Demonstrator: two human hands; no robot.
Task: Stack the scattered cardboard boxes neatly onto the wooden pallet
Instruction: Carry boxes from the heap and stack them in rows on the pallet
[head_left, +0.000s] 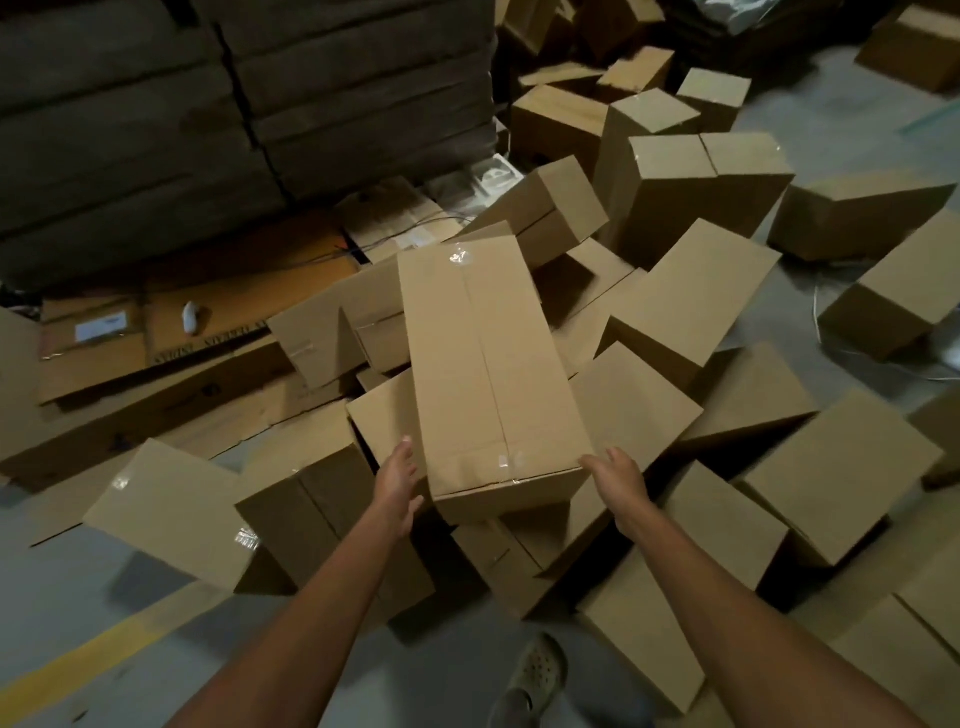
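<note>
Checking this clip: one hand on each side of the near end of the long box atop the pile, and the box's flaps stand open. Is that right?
Not quite. The head view shows the long box closed: its flaps lie flat, with clear tape on the seam. The rest holds: the left hand and right hand flank its near end.

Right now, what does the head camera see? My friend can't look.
The left hand and right hand flank the near end of a long taped cardboard box atop a jumble of other boxes on a grey floor.
</note>
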